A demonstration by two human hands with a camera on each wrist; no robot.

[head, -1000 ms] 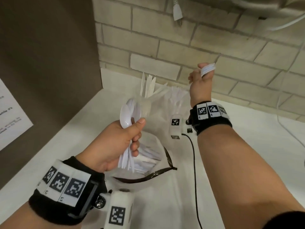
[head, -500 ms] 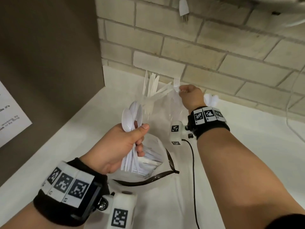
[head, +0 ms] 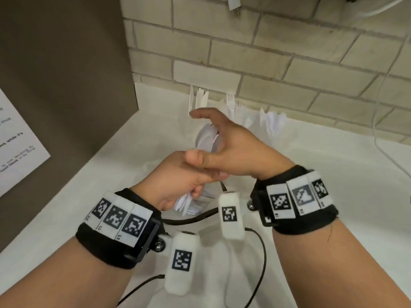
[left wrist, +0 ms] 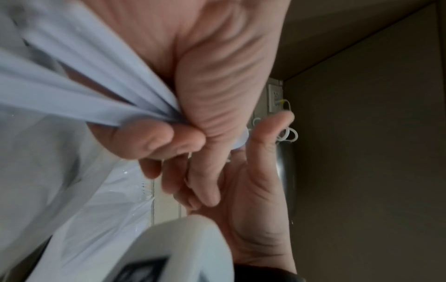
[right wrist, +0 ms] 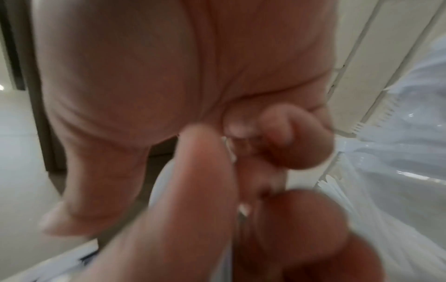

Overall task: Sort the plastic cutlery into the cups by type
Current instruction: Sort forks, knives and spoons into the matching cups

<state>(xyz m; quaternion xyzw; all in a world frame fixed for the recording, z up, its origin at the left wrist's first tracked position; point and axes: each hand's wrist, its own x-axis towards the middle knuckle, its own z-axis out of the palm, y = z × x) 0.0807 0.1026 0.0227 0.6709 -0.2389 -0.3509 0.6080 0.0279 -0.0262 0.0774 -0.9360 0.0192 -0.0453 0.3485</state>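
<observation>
The left hand (head: 178, 174) grips a bundle of white plastic cutlery (head: 185, 202), fingers curled round the handles, above the near middle of the white table (head: 333, 174). The right hand (head: 231, 152) reaches in, thumb on the left hand, fingers spread. Three clear cups (head: 273, 127) of sorted cutlery stand at the far wall.

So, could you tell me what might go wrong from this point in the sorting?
1. The left hand grips a fanned bundle of white cutlery; as the right hand reaches in for one piece, others could slip out.
2. The clear cups by the brick wall look light and are full of upright cutlery, so a nudge might tip them.
3. Everything is white and the bundle is blurred, so a piece could be misjudged and end up in the wrong cup.
</observation>
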